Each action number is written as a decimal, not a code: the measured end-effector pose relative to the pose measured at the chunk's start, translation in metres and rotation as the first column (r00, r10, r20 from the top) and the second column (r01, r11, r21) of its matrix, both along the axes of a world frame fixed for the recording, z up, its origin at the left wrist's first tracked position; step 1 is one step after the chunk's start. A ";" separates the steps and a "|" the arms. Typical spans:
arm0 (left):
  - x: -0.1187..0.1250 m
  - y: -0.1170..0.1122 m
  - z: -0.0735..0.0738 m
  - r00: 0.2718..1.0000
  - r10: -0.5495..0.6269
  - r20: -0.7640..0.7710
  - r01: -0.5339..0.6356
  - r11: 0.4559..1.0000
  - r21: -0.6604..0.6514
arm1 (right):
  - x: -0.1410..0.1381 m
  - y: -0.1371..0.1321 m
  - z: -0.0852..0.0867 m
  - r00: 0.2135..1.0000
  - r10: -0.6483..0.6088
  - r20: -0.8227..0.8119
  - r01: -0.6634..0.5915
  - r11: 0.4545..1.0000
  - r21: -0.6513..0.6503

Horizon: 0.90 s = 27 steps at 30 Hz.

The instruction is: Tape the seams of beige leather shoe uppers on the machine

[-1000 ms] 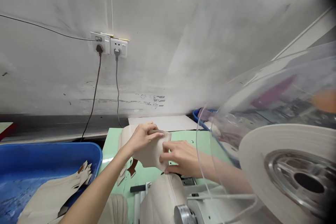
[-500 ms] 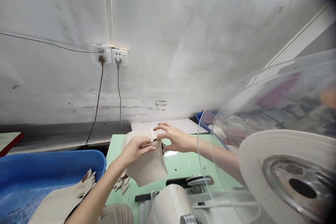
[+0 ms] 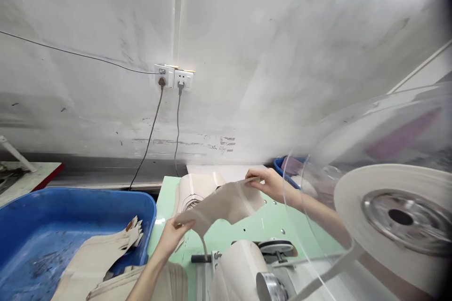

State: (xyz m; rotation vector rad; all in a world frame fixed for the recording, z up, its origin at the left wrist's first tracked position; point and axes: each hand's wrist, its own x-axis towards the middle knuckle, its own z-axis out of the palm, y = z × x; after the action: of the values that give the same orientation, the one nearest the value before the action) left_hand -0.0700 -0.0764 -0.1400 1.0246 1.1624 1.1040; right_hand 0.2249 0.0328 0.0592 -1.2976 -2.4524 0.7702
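A beige cut piece (image 3: 222,204), flat and bendy with a paler strip across its right part, is stretched between my two hands above the green table (image 3: 243,218). My left hand (image 3: 172,234) pinches its lower left end. At the upper right corner, my right hand (image 3: 267,184) grips it between thumb and fingers. Behind it lies a stack of similar pieces (image 3: 192,187), partly covered by the held one. Just in front stands a machine part with a beige piece draped over it (image 3: 237,270) and a metal cylinder (image 3: 270,287).
A blue tub (image 3: 21,207) at the left holds several beige pieces (image 3: 88,263). More pieces (image 3: 173,280) are stacked nearby. A large white tape reel (image 3: 353,197) with a clear disc stands at the right. Two plugs hang from the wall sockets (image 3: 182,79).
My hands have moved apart from the stack, lifting one piece off it and drawing it out between them. The view has swung slightly left.
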 end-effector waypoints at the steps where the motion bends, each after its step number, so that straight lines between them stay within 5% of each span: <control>1: -0.004 0.001 0.004 0.994 0.036 0.107 -0.034 0.999 -0.022 | 0.001 0.002 -0.002 0.999 -0.028 -0.042 0.027 0.999 -0.030; 4: -0.015 0.001 0.021 0.971 0.097 0.219 -0.096 0.995 -0.016 | 0.002 0.008 -0.014 0.983 -0.066 -0.170 0.034 0.982 -0.188; 7: -0.021 -0.005 0.039 0.974 0.222 -0.034 -0.218 0.970 0.104 | 0.002 0.014 -0.026 0.964 -0.099 -0.247 0.023 0.955 -0.294; 10: -0.024 -0.004 0.058 0.880 0.347 -0.325 -0.286 0.932 0.221 | 0.002 0.029 -0.030 0.944 -0.165 -0.285 0.043 0.919 -0.391; 14: -0.025 0.032 0.066 0.825 0.339 -0.452 -0.275 0.940 0.203 | -0.001 0.074 -0.040 0.920 -0.279 -0.277 0.129 0.880 -0.457; 17: -0.018 0.078 0.038 0.723 0.326 -0.609 -0.280 0.944 0.174 | -0.011 0.115 -0.076 0.930 -0.300 -0.210 0.181 0.875 -0.448; 20: -0.004 0.114 -0.013 0.557 0.172 -0.812 -0.306 0.952 -0.009 | -0.019 0.138 -0.125 0.925 -0.374 -0.069 0.318 0.860 -0.399; 22: 0.005 0.121 -0.046 0.526 0.050 -0.849 -0.322 0.936 -0.144 | -0.013 0.133 -0.144 0.912 -0.410 0.012 0.387 0.851 -0.355; 24: 0.010 0.117 -0.071 0.538 0.000 -0.843 -0.337 0.916 -0.216 | 0.010 0.111 -0.138 0.915 -0.401 0.049 0.392 0.852 -0.348; 27: 0.003 0.106 -0.089 0.557 -0.049 -0.829 -0.376 0.875 -0.304 | 0.067 0.047 -0.089 0.945 -0.321 0.062 0.322 0.875 -0.363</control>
State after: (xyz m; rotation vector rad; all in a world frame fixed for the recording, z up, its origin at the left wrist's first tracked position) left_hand -0.0667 0.0297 -0.2286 1.0756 2.2129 0.3713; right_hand 0.2921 0.0803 -0.0295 -1.7793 -2.0664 1.1713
